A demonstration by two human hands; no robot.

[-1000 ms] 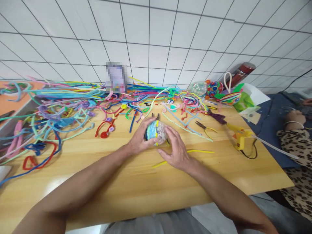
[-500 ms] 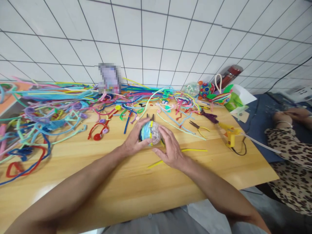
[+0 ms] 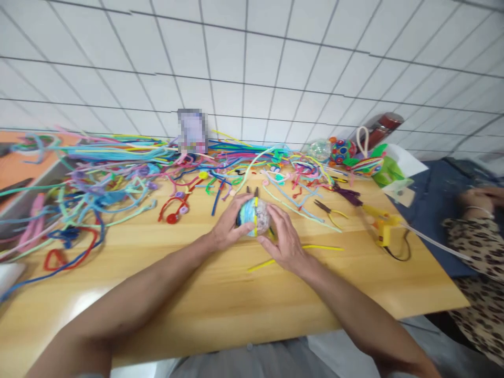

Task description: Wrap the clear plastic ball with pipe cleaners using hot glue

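Between my two hands, over the middle of the table, is a round ball (image 3: 261, 216). Its left side is wrapped in light blue, a yellow band runs down it, and its right side is speckled grey. My left hand (image 3: 232, 223) curves around the blue side, thumb across the front. From the right, my right hand (image 3: 284, 239) rests its fingers against the grey side. Dark tool tips (image 3: 252, 191) show just behind the ball; the rest of that tool is hidden. Yellow pipe cleaner strips (image 3: 323, 247) lie near my right wrist.
Piles of coloured pipe cleaners (image 3: 129, 181) cover the table's back and left. Yellow-handled pliers (image 3: 331, 209) and a yellow glue gun (image 3: 384, 226) lie to the right. Decorated balls (image 3: 342, 151) stand by the tiled wall. Another person's patterned sleeve (image 3: 474, 241) is at far right.
The whole view has shifted, so things appear slightly farther right. Both hands keep nearly the same hold on the ball.
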